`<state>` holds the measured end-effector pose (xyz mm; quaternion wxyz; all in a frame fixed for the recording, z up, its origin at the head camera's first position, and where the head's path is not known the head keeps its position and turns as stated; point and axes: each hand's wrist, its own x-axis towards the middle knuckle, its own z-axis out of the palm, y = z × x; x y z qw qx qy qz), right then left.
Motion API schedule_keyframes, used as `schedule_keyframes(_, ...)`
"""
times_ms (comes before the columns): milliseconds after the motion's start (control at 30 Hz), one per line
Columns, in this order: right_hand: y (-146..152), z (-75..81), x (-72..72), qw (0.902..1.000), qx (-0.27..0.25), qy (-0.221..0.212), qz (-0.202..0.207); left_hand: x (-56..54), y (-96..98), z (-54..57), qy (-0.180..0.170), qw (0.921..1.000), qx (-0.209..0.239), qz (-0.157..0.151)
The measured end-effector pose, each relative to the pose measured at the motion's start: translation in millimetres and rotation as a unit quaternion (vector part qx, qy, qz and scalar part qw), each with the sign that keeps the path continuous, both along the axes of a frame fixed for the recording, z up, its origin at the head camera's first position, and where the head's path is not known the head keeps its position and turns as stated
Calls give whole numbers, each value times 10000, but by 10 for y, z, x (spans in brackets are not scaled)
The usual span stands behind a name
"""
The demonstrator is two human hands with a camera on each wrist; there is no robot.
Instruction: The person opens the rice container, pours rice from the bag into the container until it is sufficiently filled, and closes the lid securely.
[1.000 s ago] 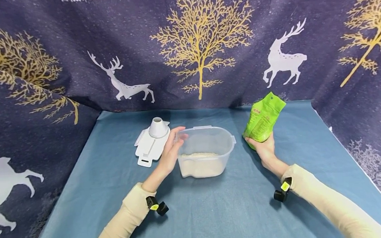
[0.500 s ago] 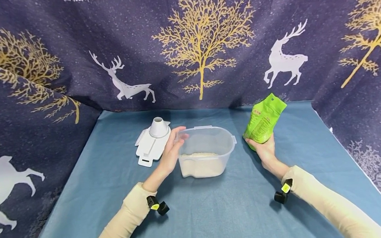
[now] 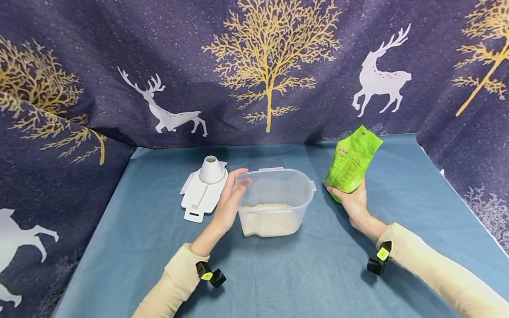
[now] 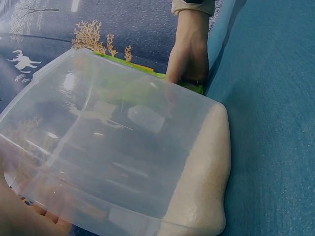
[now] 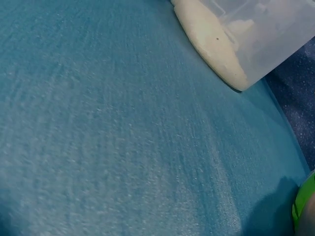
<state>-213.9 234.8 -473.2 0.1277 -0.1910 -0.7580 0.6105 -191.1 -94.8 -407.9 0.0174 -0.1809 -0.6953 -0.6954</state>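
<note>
My left hand (image 3: 226, 208) grips the left end of a clear plastic storage container (image 3: 298, 188), which stands upright on the table. White grain that looks like rice (image 3: 270, 223) fills its lower part. To the right, my right hand (image 3: 354, 202) holds a green printed bag (image 3: 351, 159) by its lower part, tilted, apart from the container. In the left wrist view the bag (image 4: 125, 66) shows partly behind the container (image 4: 123, 142). Only a sliver of the bag (image 5: 306, 196) enters the right wrist view. Whatever fingers lie under the bag are hidden.
A white lid (image 3: 199, 200) lies left of the container, with a white cone-shaped cup (image 3: 211, 171) on it. Blue cloth (image 3: 286, 290) covers the table. A dark curtain (image 3: 175, 46) printed with deer and trees hangs behind its back edge.
</note>
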Motion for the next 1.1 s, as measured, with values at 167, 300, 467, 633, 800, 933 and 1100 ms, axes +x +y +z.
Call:
schedule_keyframes(167, -18, -9, 35, 10000, 6, -24, 92, 0, -1, -3, -2, 10000, 19, 7)
schedule_keyframes(300, -24, -15, 38, 10000, -31, -15, 86, 3, 3, -2, -1, 10000, 40, -20)
schedule_keyframes(467, -21, -7, 31, 10000, 42, -74, 42, 2, 6, -6, 20, 10000, 79, -22)
schedule_keyframes(633, -18, -2, 29, 9999, 78, -111, 0, -3, 11, -3, 58, 10000, 73, -23)
schedule_keyframes(800, -18, 0, 29, 9998, 108, -138, 9, 3, 14, 2, 13, 9999, 110, -19)
schedule_keyframes(933, -19, 8, 44, 10000, 5, -31, 64, -6, 18, 0, 77, 9999, 112, -30)
schedule_keyframes(1100, -20, 16, 96, 9997, 44, -64, 231, -8, 21, 2, 110, 9999, 111, -19)
